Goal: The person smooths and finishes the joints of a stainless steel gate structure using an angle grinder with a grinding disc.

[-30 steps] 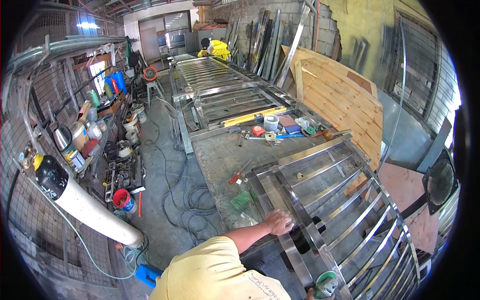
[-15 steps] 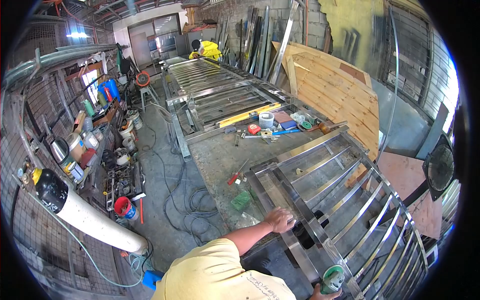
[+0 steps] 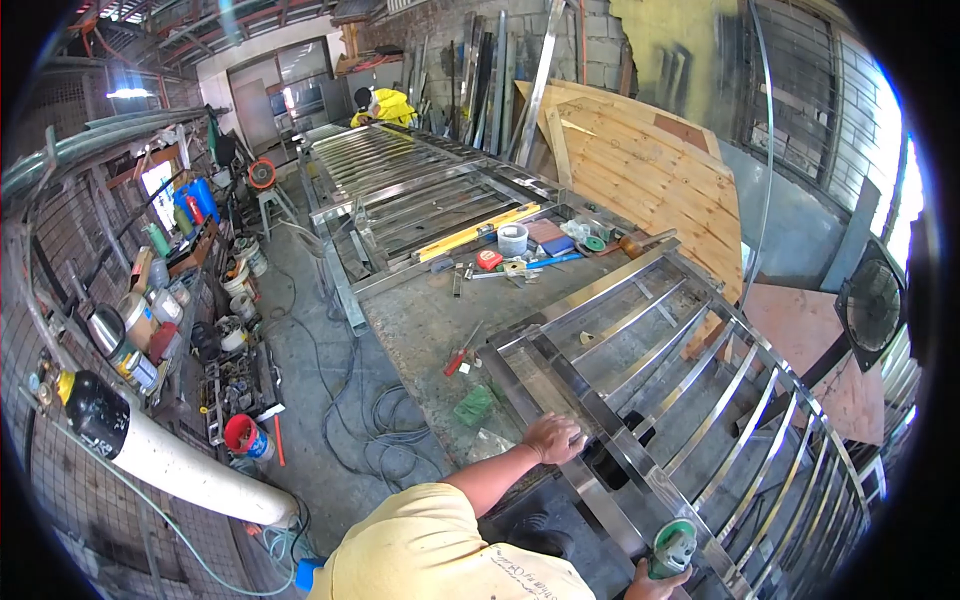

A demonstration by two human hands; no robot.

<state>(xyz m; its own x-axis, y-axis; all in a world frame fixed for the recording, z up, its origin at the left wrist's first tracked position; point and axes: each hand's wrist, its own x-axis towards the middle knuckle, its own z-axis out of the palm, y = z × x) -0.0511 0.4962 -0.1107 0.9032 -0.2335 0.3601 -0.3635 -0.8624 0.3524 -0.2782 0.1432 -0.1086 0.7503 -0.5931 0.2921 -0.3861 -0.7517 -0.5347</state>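
My left hand (image 3: pixel 555 439) rests on the metal gate frame (image 3: pixel 612 425), its fingers curled over the edge of a flat rail. At the bottom, my right hand (image 3: pixel 657 581) is wrapped round an angle grinder (image 3: pixel 673 548), which has a green disc guard or disc and sits over the lower part of the frame. The curved frame with shiny bars lies on the worktable. Left of it on the table are a green pad (image 3: pixel 473 405) and a red-handled screwdriver (image 3: pixel 456 361).
A yellow level (image 3: pixel 480 232), tape measure (image 3: pixel 489 260) and white tub (image 3: pixel 512 238) lie farther up the table. A co-worker in yellow (image 3: pixel 388 106) bends at the far end. A gas cylinder (image 3: pixel 200 475) and cables (image 3: pixel 385 425) are at the left; a fan (image 3: pixel 873 305) stands right.
The view has shifted slightly, so the surroundings appear farther left. The grinder and my right hand appear slightly higher and to the right; my left hand stays on the frame.
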